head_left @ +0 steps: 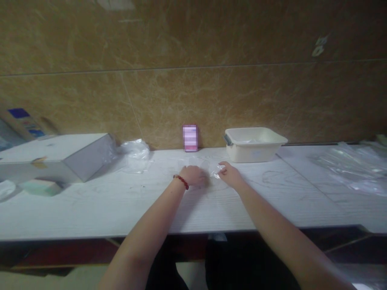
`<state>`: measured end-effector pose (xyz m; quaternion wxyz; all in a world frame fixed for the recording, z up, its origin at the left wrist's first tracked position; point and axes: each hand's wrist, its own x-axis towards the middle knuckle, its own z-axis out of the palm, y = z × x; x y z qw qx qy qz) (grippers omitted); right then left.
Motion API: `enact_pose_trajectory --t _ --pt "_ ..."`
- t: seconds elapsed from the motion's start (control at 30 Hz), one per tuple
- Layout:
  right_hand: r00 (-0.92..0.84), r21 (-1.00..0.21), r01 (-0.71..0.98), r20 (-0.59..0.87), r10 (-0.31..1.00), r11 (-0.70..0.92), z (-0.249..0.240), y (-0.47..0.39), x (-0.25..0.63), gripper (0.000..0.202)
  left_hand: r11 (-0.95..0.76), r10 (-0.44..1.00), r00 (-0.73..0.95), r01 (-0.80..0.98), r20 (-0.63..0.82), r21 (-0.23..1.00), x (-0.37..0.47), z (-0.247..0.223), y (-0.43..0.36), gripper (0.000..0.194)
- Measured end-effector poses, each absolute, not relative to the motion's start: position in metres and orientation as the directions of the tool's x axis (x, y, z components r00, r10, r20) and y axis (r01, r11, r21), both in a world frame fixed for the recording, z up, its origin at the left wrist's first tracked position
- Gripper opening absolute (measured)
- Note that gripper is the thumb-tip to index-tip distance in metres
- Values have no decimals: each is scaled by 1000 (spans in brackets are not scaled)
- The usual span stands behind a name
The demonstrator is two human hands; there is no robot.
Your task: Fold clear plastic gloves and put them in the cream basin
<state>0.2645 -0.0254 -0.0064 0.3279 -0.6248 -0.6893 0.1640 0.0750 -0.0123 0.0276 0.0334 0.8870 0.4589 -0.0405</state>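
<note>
A clear plastic bag (215,173) lies between my two hands on the white wood-grain table (127,213). My right hand (230,175) pinches its right side between thumb and fingers. On the left, my left hand (194,175), with a red bead bracelet (181,181) at the wrist, rests over the bag's other side. Its fingers point down and are blurred, so their grip cannot be made out. The bag's outline is hard to see against the pale tabletop.
A phone (190,138) leans against the tiled wall behind my hands. Right of it stands a cream plastic bin (254,153). To the left are crumpled clear plastic (134,155), a white box (72,157) and a pale green block (41,187). Clear plastic bags (356,165) lie far right.
</note>
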Motion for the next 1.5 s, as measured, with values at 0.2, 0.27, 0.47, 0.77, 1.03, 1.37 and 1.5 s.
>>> enact_pose_trajectory --t 0.2,0.27,0.47,0.77,1.03,1.37,1.5 --pt "17 -658 737 249 968 157 -10 -24 262 35 -648 761 648 761 15 34 81 7 -16 52" --pt "-11 -666 724 246 969 177 -13 -23 261 37 -654 756 653 754 37 62 80 4 -14 52" --pt "-41 -678 692 305 951 247 -12 -25 260 36 -579 815 517 734 261 355 79 3 -9 33" --pt "-136 -670 626 410 902 399 -5 -34 247 34 128 944 285 150 -167 980 91 6 -20 37" --pt "-252 -645 614 386 887 455 0 -42 243 33 246 905 368 -41 -214 968 88 10 -21 27" --pt "-269 -627 633 372 888 454 -3 -42 236 33 260 910 336 -10 -242 965 88 13 -21 21" --pt "-301 -604 642 368 880 472 -2 -44 232 34 304 902 306 53 -306 951 86 12 -20 32"
